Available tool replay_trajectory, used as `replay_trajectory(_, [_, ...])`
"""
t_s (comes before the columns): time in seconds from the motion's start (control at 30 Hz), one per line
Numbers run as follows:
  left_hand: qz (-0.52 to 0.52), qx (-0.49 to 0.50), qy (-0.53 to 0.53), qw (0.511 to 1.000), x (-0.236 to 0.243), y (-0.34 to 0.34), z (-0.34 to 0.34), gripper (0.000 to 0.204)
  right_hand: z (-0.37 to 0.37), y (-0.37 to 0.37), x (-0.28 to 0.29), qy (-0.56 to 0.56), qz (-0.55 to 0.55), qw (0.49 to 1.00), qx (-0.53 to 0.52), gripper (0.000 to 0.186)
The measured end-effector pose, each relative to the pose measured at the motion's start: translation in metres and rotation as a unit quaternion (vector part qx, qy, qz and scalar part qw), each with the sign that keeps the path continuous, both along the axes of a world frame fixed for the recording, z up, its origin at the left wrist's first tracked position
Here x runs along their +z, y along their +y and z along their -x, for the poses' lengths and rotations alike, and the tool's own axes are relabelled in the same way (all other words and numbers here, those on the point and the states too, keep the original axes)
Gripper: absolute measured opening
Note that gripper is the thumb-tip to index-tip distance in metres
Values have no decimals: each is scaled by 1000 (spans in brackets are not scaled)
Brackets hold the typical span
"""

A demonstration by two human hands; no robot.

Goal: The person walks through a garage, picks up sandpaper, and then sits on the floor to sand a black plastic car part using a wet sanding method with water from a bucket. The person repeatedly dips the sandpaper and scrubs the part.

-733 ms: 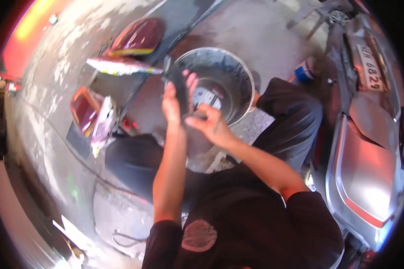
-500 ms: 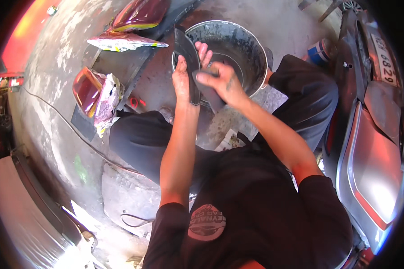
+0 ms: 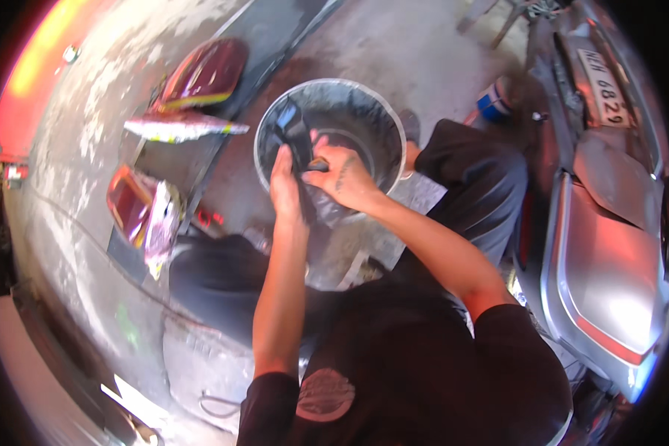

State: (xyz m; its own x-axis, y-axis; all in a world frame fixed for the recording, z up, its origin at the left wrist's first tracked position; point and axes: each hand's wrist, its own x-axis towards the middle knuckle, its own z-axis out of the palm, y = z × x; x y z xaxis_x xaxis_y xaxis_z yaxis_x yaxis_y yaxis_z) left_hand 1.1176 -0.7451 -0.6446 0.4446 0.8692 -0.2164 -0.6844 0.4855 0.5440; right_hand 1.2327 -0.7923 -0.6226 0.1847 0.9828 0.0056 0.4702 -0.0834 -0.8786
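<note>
My left hand (image 3: 284,189) grips a long, curved black plastic trim piece (image 3: 293,130) from its left side, with fingers wrapped behind it. The piece stands tilted over the near left part of a large dark bucket (image 3: 333,82), and its upper face shines. My right hand (image 3: 347,178) is closed, its thumb and fingers pressed to the piece's right side. A thin dark grey sheet (image 3: 318,165), which looks like sandpaper, is pinched in it. Motion blur and the fingers hide most of that sheet.
Dark red glossy lamp-like parts (image 3: 208,74) rest on crumpled plastic packages (image 3: 175,128) at left. A blue can (image 3: 493,102) stands beyond my right knee. A grey car panel (image 3: 609,253) lines the right side, and a cable (image 3: 89,241) crosses the floor at left.
The view has shifted, so the bucket and floor things appear lower and further left. The black trim piece is turned, showing a shinier face. My right hand still works against it.
</note>
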Motion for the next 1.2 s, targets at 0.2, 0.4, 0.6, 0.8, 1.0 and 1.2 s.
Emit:
replay_trajectory(0.2, [42,48,120,991,-34,12,-2,48,-14,40,21,-136,19,989,-53,29])
replay_trajectory(0.4, [87,-15,51,995,-6,15,9,41,-18,19,12,179,-28,983,7,28])
replay_trajectory(0.6, [82,-51,159,983,-3,-4,6,51,3,7,15,66,-25,997,23,34])
replay_trajectory(0.8, [131,-53,138,980,2,3,8,50,-6,20,21,57,10,998,36,35])
replay_trajectory(1.0, [80,-48,139,986,10,-26,1,42,-4,19,32,66,0,997,-51,29])
replay_trajectory(1.2, [67,-37,123,989,6,-20,2,42,4,16,19,1,-80,995,-51,31])
